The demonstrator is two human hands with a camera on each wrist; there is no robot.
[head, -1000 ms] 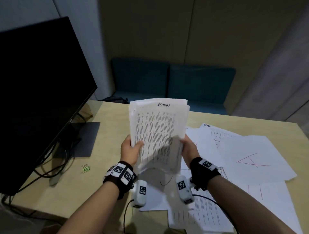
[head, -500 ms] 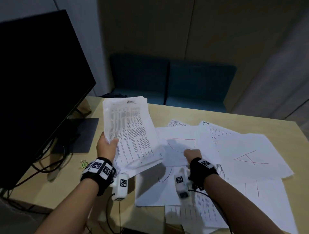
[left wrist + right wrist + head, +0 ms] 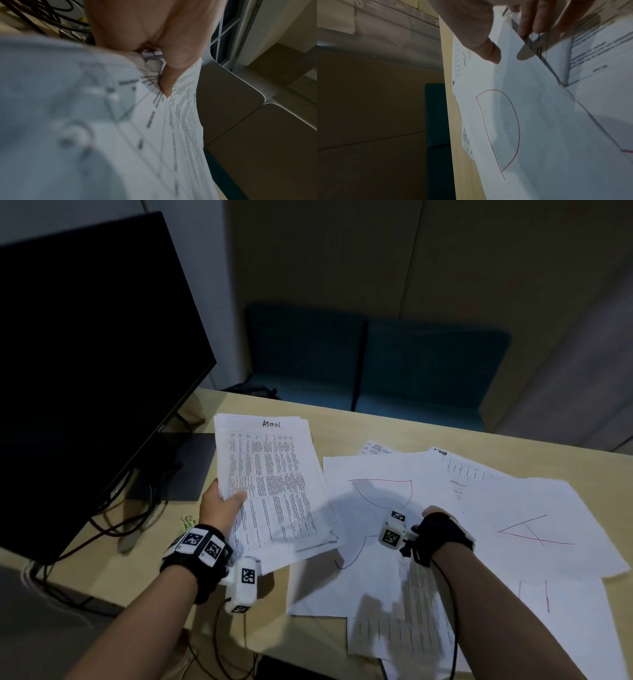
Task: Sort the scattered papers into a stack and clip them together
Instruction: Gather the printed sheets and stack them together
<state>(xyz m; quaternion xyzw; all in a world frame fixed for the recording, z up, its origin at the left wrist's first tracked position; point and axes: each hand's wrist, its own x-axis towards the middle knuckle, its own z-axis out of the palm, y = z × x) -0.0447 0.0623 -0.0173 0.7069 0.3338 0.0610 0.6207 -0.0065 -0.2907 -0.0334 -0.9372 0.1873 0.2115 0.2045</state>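
My left hand (image 3: 222, 505) grips a stack of printed papers (image 3: 274, 484) headed "ADMIN" by its lower left corner, thumb on top; the stack hangs tilted above the table's left part. In the left wrist view the thumb (image 3: 169, 75) presses the stack (image 3: 185, 121). My right hand (image 3: 436, 515) is down on the scattered sheets. Its thumb (image 3: 493, 52) is spread over a sheet with a red half-round line (image 3: 539, 121) (image 3: 380, 474), and its fingers (image 3: 532, 24) touch that sheet's edge. Small green binder clips (image 3: 186, 522) lie left of my left wrist.
Several loose sheets overlap on the wooden table (image 3: 342, 419), among them one with a red triangle (image 3: 534, 508) and a printed one at the front edge (image 3: 411, 628). A black monitor (image 3: 85, 371) with cables (image 3: 113, 518) fills the left. Teal seats (image 3: 376, 361) stand behind.
My right hand let go of the stack and dropped to the scattered sheets. My left hand carried the stack left and lower, alone.
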